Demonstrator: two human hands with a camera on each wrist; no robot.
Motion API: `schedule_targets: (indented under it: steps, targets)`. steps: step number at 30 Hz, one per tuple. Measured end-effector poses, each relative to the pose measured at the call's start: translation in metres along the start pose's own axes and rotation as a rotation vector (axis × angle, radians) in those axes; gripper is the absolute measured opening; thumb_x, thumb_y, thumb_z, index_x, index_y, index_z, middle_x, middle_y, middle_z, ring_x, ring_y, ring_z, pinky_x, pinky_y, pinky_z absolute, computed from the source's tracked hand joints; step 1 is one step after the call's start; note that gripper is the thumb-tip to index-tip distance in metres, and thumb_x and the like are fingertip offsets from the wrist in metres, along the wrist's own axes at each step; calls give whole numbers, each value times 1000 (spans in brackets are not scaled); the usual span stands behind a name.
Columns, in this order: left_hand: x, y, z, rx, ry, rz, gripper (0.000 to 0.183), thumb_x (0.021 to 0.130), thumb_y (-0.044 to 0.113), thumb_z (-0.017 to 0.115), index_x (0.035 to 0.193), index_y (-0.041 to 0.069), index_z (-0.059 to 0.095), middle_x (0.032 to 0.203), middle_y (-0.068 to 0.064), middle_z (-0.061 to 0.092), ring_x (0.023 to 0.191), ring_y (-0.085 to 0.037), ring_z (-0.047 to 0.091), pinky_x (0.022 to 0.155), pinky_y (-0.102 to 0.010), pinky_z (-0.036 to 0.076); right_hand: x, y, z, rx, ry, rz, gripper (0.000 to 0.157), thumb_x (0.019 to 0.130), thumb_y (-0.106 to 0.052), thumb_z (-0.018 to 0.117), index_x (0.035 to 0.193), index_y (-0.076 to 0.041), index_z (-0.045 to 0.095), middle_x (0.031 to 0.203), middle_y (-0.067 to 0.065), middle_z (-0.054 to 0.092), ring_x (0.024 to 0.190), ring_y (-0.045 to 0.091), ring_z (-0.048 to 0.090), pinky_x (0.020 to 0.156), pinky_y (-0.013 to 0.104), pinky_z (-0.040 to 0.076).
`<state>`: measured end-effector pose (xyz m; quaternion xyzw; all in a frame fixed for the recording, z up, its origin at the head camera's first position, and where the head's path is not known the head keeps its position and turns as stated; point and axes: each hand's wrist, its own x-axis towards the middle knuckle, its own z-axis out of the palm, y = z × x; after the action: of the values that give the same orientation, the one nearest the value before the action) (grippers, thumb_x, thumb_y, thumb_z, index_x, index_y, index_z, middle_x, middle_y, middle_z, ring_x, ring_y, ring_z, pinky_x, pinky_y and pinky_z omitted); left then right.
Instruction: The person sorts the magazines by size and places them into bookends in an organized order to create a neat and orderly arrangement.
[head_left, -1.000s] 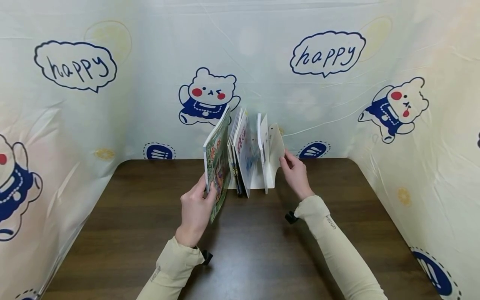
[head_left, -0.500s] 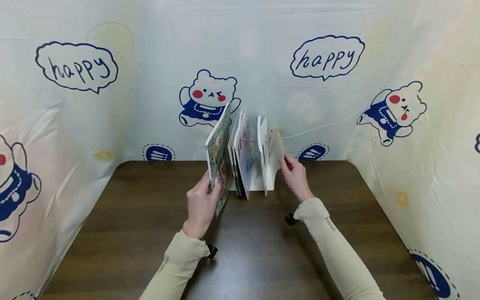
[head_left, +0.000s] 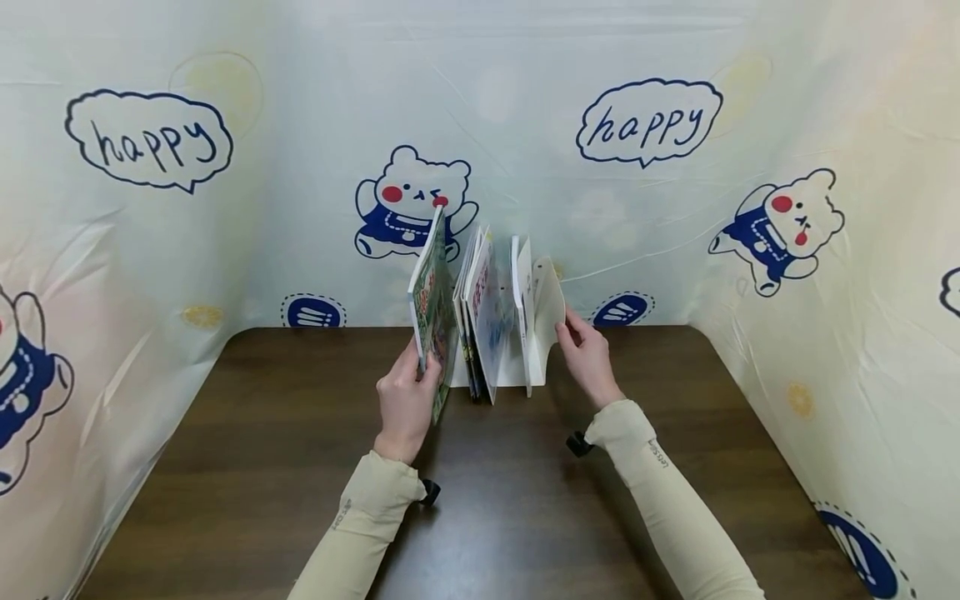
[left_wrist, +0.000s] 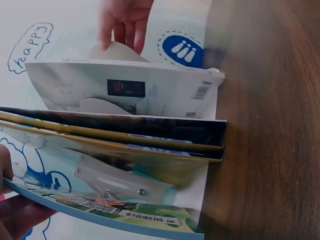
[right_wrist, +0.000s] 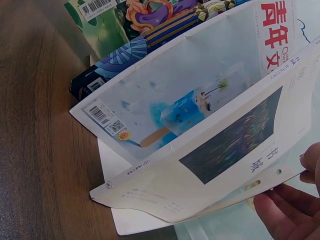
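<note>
My left hand holds a green illustrated magazine by its near edge, thumb on the right face. The magazine stands upright at the left end of a white book rack. With thumb and fingers, my right hand pinches the rack's curved right end panel. Between the ends stand several thin magazines, among them a pale blue one with an ice-lolly picture and a white one with a dark picture. In the left wrist view, a grey divider plate shows beside the green magazine.
The rack stands towards the back of a dark brown wooden table. Behind and at both sides hangs a pale curtain printed with bears and "happy" bubbles. A gap separates the white magazine from the group to its left.
My left hand has moved forward and slightly right with the green magazine, bringing it further along the rack's left end. My right hand keeps its pinch on the end panel. The head view tilts up slightly.
</note>
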<state>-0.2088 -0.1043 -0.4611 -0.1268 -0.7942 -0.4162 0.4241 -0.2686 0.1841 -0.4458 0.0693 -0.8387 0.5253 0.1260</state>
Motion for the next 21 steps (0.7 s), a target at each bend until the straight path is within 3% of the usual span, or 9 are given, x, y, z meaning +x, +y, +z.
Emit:
schedule_targets:
  steps: [11,21]
  targets:
    - [1,-11,12,44,45,57,43,93,-6,67,136,-6,65,123,-24,72,104,-38,74,77,-52,62,-1,3,-1,3,-3,-9,47,110,-23,56,154,-9,51,150,18,57,126,35,63,102,51,54]
    - [-2,-18,20,52,63,57,40,91,-7,67,131,-7,67,118,-23,72,101,-38,74,76,-53,62,0,3,-1,-3,4,-25,46,109,-22,56,153,-8,52,149,19,57,126,35,64,102,51,54]
